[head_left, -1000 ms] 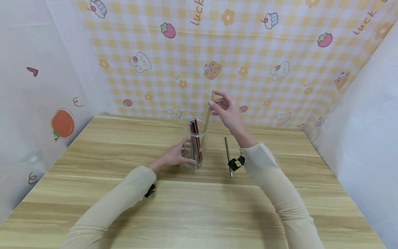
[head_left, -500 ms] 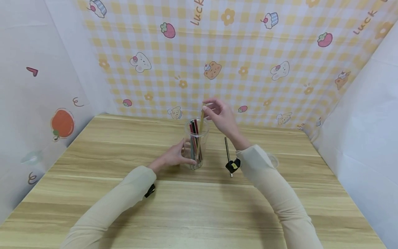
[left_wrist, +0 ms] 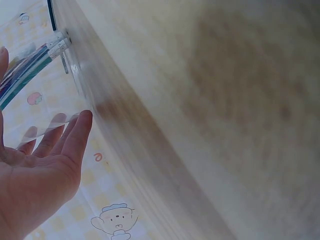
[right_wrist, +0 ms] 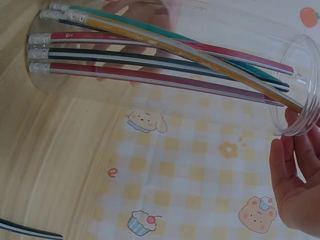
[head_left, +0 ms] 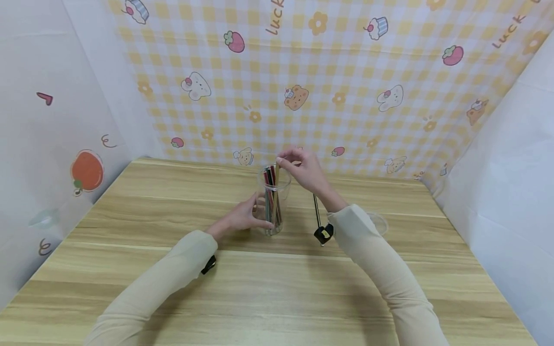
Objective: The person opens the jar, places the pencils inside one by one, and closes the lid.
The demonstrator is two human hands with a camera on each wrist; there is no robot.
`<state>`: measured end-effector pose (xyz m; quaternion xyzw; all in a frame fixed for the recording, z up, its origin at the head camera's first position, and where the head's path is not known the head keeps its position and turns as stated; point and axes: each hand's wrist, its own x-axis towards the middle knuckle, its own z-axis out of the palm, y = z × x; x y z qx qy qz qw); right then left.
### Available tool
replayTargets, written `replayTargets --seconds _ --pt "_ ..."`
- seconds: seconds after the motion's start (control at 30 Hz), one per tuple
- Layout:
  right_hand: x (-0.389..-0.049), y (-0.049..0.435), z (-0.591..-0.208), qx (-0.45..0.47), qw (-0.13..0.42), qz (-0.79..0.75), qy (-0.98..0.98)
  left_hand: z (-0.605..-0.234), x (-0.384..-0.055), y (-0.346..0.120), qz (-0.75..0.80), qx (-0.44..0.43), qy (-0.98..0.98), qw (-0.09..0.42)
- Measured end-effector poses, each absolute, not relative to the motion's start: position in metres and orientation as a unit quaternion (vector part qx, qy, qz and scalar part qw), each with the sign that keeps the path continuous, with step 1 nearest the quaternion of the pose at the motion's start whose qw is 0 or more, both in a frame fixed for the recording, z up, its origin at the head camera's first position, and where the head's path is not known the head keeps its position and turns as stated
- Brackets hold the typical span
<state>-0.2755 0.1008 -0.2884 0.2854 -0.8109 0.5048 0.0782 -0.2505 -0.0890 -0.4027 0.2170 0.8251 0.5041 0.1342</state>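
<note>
A tall clear plastic jar (head_left: pixel 283 197) stands upright on the table, holding several pencils (right_wrist: pixel 150 67) with their eraser ends down, some red, some dark, one green. My left hand (head_left: pixel 242 217) holds the jar's lower left side, thumb in front and fingers behind. In the left wrist view, the fingers of my left hand (left_wrist: pixel 50 160) lie along the clear wall. Above the rim, my right hand (head_left: pixel 305 170) pinches the top end of a yellow pencil (right_wrist: pixel 185 52), whose eraser end is deep inside the jar. Another dark striped pencil (head_left: pixel 317 211) lies on the table, partly behind the wrist camera.
A clear round lid (head_left: pixel 378 223) lies to the right, partly covered by the right sleeve. The wooden table (head_left: pixel 268 298) meets a yellow checked cloth wall (head_left: pixel 346 120) at the back. White sheets hang at both sides.
My right hand has moved left and down, lowering the yellow pencil from the jar's right rim deep inside among the other pencils. The left hand and jar have stayed in place.
</note>
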Motion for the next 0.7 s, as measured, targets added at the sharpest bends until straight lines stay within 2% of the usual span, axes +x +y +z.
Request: replayTargets --seconds 0.4,0.7 --pt "-0.2731 0.1062 -0.2868 0.294 0.062 0.476 -0.827 -0.4039 -0.2502 -0.0894 0.512 0.233 0.817 0.128" --pt "-0.2733 0.1093 -0.2801 0.283 0.058 0.436 -0.852 -0.4034 -0.2493 -0.0881 0.512 0.213 0.821 0.136"
